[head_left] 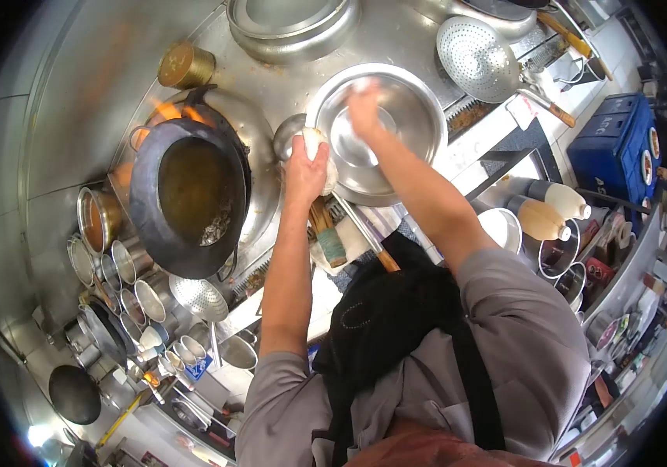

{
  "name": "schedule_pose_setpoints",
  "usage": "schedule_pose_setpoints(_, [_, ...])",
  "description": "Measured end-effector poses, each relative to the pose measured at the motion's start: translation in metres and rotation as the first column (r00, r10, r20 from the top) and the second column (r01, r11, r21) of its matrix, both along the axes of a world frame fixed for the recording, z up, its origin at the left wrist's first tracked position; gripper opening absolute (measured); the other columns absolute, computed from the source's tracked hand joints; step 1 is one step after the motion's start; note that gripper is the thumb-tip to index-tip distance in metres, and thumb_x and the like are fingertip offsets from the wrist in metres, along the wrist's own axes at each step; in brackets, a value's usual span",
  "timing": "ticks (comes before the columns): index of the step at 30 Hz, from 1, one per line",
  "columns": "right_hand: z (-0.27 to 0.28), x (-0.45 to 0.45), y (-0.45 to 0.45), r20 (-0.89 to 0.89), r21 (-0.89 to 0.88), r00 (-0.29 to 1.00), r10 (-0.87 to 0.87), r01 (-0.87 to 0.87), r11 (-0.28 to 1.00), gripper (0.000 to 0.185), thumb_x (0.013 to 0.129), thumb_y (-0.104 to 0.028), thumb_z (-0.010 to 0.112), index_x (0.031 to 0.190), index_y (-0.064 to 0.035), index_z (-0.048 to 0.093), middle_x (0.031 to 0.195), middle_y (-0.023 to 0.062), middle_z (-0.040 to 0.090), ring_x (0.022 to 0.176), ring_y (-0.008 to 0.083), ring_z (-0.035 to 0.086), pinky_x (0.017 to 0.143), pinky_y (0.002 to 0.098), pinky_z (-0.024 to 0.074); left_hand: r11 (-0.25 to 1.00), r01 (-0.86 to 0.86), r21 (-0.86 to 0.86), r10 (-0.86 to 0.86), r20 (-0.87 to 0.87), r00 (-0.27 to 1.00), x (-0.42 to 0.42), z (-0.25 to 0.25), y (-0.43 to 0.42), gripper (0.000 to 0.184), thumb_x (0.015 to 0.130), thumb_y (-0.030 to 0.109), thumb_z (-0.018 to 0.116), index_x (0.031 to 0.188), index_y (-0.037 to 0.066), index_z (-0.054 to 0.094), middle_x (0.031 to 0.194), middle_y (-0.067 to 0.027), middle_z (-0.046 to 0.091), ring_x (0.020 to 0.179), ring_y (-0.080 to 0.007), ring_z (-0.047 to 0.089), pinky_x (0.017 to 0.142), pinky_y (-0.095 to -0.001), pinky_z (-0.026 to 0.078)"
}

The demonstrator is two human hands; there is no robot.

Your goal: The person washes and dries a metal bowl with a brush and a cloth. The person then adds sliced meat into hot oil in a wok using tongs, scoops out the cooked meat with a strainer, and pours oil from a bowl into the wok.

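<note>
A wide stainless steel bowl (419, 117) stands in front of me on the steel stove top. My left hand (307, 173) is closed around a white cloth (314, 142) at the bowl's left rim. Over the inside of the bowl is my right hand (364, 109), its fingers smeared by motion, so whether it holds anything cannot be made out. The bowl's visible bottom looks bare and shiny. A round metal ladle head (290, 136) lies just left of the cloth. Below my left hand are a bamboo brush (325, 233) and a wooden-handled tool (386, 261).
Flames rise behind a dark wok (142, 194) holding yellowish liquid on the left. A lidded steel pot (294, 39) stands at the back. Perforated skimmers (477, 58) lie at the upper right, and a blue crate (610, 140) stands beyond. Metal cups (149, 300) crowd the lower left.
</note>
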State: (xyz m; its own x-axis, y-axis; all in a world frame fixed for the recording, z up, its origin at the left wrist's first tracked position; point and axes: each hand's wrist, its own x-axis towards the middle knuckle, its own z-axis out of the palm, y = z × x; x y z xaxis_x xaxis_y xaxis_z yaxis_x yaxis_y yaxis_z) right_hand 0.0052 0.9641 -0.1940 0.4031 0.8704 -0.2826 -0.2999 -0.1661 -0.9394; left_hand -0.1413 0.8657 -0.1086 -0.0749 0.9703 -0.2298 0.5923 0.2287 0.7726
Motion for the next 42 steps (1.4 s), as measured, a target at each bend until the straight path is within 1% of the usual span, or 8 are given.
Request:
schedule_pose_setpoints(6, [0.033, 0.053, -0.081, 0.412, -0.601, -0.374, 0.831, -0.797, -0.061, 0.034, 0.088, -0.018, 0.057, 0.115, -0.0002, 0.068, 0.108, 0.0262, 0.068, 0.104, 0.0345, 0.067, 0.093, 0.0396, 0.05, 0.999, -0.011, 0.041, 0.01, 0.021, 1.0, -0.005, -0.001, 0.001, 0.039, 0.094, 0.03, 0.062, 0.115, 0.0, 0.051, 0.102, -0.0307, 0.066, 0.098, -0.0478, 0.064, 0.085, -0.0493, 0.049])
schedule_pose_setpoints(10, [0.032, 0.112, -0.043, 0.39, -0.852, -0.899, 0.201, -0.27, 0.448, 0.025, 0.095, -0.025, 0.057, 0.109, -0.0166, 0.076, 0.128, 0.0104, 0.062, 0.116, 0.024, 0.056, 0.097, 0.0333, 0.0447, 0.999, 0.002, -0.036, -0.002, -0.013, 1.0, 0.0, 0.015, 0.002, 0.037, 0.094, 0.03, 0.06, 0.114, 0.0, 0.051, 0.104, -0.0311, 0.066, 0.1, -0.0478, 0.063, 0.085, -0.0512, 0.049])
schedule_pose_setpoints(20, [-0.008, 0.117, -0.07, 0.419, -0.842, -0.838, 0.348, -0.216, 0.494, 0.033, 0.087, -0.017, 0.063, 0.117, -0.0045, 0.068, 0.127, 0.0129, 0.06, 0.115, 0.0302, 0.058, 0.1, 0.0401, 0.0473, 0.991, 0.076, 0.11, -0.067, -0.082, 0.994, 0.005, 0.012, 0.01, 0.034, 0.093, 0.026, 0.061, 0.112, 0.0, 0.052, 0.106, -0.0293, 0.065, 0.1, -0.0468, 0.062, 0.085, -0.0522, 0.049])
schedule_pose_setpoints(26, [-0.042, -0.009, -0.062, 0.734, -0.015, 0.415, 0.537, -0.781, 0.625, 0.038, 0.088, -0.008, 0.057, 0.125, -0.0036, 0.056, 0.122, 0.0268, 0.06, 0.119, 0.042, 0.056, 0.098, 0.0445, 0.0465, 0.991, 0.094, 0.094, -0.091, -0.04, 0.995, -0.002, 0.015, 0.022, 0.032, 0.092, 0.025, 0.063, 0.11, 0.0, 0.052, 0.103, -0.0272, 0.065, 0.098, -0.0471, 0.062, 0.084, -0.0519, 0.049])
schedule_pose_setpoints(30, [-0.053, 0.058, -0.009, 0.819, -0.481, -0.556, 0.143, -0.529, 0.699, 0.042, 0.087, -0.018, 0.063, 0.126, -0.0049, 0.056, 0.13, 0.0187, 0.05, 0.117, 0.0345, 0.053, 0.099, 0.0446, 0.0493, 0.987, 0.143, 0.074, -0.139, -0.067, 0.988, -0.001, 0.023, 0.018, 0.031, 0.092, 0.024, 0.063, 0.11, 0.001, 0.052, 0.105, -0.0277, 0.065, 0.098, -0.0476, 0.062, 0.084, -0.0523, 0.049])
schedule_pose_setpoints(36, [-0.034, 0.038, -0.091, 0.615, -0.572, -0.267, 0.742, -0.799, 0.187, 0.062, 0.084, -0.023, 0.068, 0.138, 0.0034, 0.051, 0.134, 0.028, 0.056, 0.125, 0.0395, 0.055, 0.11, 0.0461, 0.0391, 0.985, 0.143, 0.102, -0.136, -0.067, 0.988, 0.001, 0.02, 0.023, 0.032, 0.092, 0.024, 0.063, 0.109, 0.0, 0.052, 0.104, -0.03, 0.065, 0.098, -0.0478, 0.062, 0.085, -0.0528, 0.049])
schedule_pose_setpoints(39, [-0.037, -0.014, -0.035, 0.69, -0.057, 0.436, 0.578, -0.763, 0.644, 0.036, 0.082, -0.008, 0.065, 0.115, 0.0023, 0.057, 0.119, 0.0314, 0.06, 0.11, 0.0451, 0.06, 0.095, 0.0449, 0.048, 0.987, 0.131, 0.088, -0.129, -0.036, 0.991, -0.003, 0.025, 0.022, 0.032, 0.092, 0.025, 0.062, 0.108, -0.001, 0.052, 0.105, -0.0302, 0.065, 0.099, -0.048, 0.062, 0.085, -0.0527, 0.049])
schedule_pose_setpoints(42, [-0.028, 0.047, -0.012, 0.942, -0.335, -0.276, 0.193, -0.709, 0.62, 0.047, 0.079, -0.015, 0.07, 0.121, -0.0024, 0.054, 0.117, 0.018, 0.054, 0.113, 0.0348, 0.054, 0.098, 0.0418, 0.048, 0.988, 0.145, 0.059, -0.14, -0.084, 0.987, -0.001, 0.029, 0.018, 0.034, 0.092, 0.026, 0.062, 0.111, 0.0, 0.052, 0.104, -0.0298, 0.065, 0.099, -0.0485, 0.062, 0.085, -0.0525, 0.049])
